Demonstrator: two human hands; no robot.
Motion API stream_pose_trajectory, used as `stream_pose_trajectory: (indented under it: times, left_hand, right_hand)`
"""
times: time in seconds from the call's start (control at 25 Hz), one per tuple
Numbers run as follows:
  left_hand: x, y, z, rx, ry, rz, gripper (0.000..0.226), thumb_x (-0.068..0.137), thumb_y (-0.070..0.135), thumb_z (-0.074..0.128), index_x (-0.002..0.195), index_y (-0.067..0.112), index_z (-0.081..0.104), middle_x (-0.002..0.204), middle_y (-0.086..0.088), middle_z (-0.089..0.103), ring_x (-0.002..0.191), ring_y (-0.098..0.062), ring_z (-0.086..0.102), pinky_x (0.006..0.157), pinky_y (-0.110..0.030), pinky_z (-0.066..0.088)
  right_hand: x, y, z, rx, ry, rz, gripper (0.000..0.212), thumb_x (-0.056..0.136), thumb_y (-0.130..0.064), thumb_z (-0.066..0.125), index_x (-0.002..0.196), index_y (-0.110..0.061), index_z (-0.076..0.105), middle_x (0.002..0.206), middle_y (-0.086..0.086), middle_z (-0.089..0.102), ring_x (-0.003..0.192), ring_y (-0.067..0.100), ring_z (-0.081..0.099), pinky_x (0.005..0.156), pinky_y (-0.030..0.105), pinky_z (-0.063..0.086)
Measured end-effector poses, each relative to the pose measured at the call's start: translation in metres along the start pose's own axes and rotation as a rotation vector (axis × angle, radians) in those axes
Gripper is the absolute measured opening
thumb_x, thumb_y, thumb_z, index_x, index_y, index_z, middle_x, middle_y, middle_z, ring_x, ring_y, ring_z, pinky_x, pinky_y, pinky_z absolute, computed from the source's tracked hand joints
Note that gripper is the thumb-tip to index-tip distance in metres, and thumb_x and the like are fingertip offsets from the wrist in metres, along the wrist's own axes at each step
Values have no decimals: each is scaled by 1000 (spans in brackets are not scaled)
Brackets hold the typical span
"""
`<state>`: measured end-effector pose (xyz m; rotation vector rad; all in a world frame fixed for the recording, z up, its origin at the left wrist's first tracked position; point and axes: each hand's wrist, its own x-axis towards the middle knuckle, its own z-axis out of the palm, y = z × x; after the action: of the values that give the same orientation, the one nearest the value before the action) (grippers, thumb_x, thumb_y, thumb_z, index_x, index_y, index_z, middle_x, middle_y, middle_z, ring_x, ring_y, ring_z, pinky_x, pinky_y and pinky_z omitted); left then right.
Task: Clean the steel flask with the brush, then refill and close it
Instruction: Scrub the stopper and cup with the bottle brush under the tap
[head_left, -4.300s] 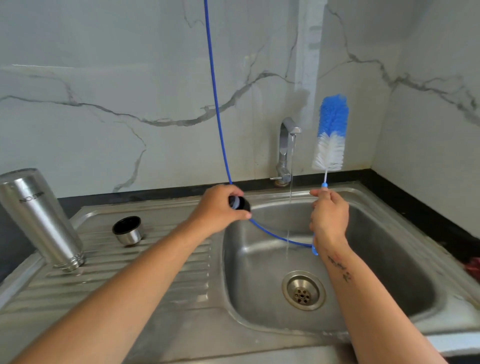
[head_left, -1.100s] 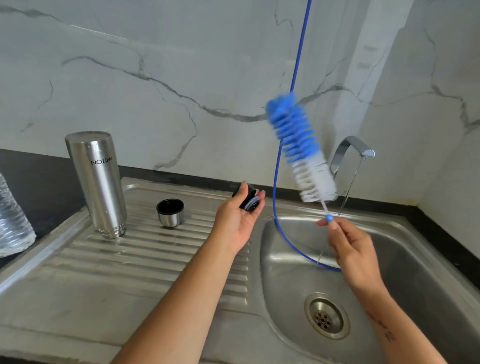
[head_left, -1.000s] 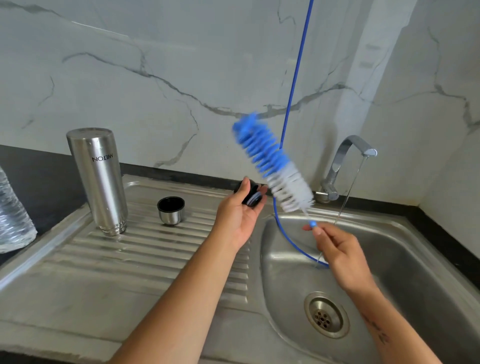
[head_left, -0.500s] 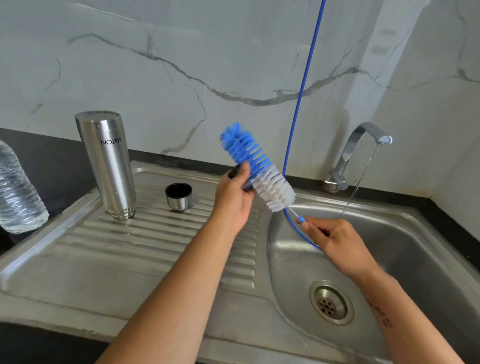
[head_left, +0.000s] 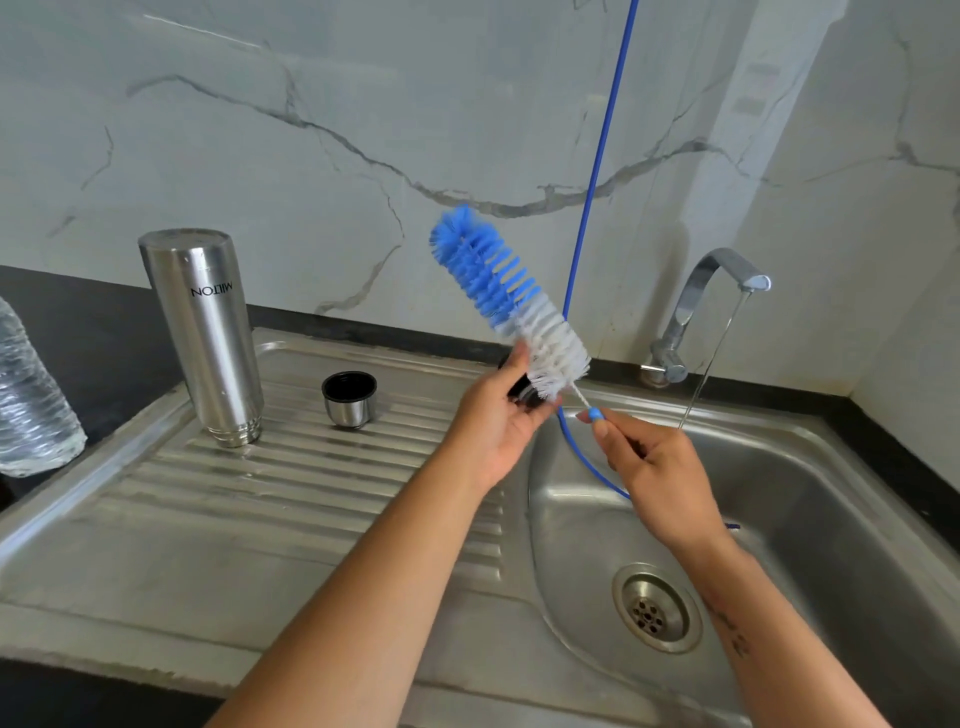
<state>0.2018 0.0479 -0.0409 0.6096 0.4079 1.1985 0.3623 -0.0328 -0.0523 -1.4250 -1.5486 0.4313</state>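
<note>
two forearms enter from 6 o'clock. right hand (head_left: 657, 470), over the sink basin (head_left: 810, 519), pinches the thin blue wire handle (head_left: 582, 260) just below the brush head; the handle loops down from the hand and rises past 12 o'clock out of view. left hand (head_left: 496, 423), palm up at centre, grips a small black flask stopper (head_left: 519, 387), fingers curled round it. white bristles of the bottle brush (head_left: 506, 291) touch the stopper; blue tip points to 11 o'clock. drain (head_left: 655, 613) at 5 o'clock. on the drainboard (head_left: 291, 478), steel cup lid (head_left: 349, 399), mouth up; at 9 o'clock the steel flask (head_left: 205, 335) stands inverted. plastic water bottle (head_left: 31, 405) at far 9 o'clock. tap (head_left: 696, 306) at 2 o'clock, thin stream running.
</note>
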Motion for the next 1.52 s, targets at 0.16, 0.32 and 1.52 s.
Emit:
stream_pose_trajectory:
  times: [0.16,0.32,1.52]
  left_hand:
    - [6,19,-8,-77,125,35,14,104,18,56,109,6,62,115,-20,66,112,-33,65,108,-50,48]
    - [6,19,-9,-149,154,20,17,105,13,51,109,1,63,107,-19,69,100,-31,68,106,-49,50]
    - [3,10,-11,82,205,131,19,95,15,69,113,8,70,106,-5,77,104,-20,72,92,-34,58]
  right_hand:
    - [-6,9,-6,170,72,115,23,105,-30,55,107,-26,78,55,-11,34,49,4,30,51,13,28]
    - [-3,17,-14,-67,26,61,29,103,-30,58,102,-9,77,58,-4,31,56,10,24,53,27,24]
    - [-5,18,-2,-132,-25,-36,37,104,-33,56,99,1,71,57,-7,30,57,9,25,52,25,24]
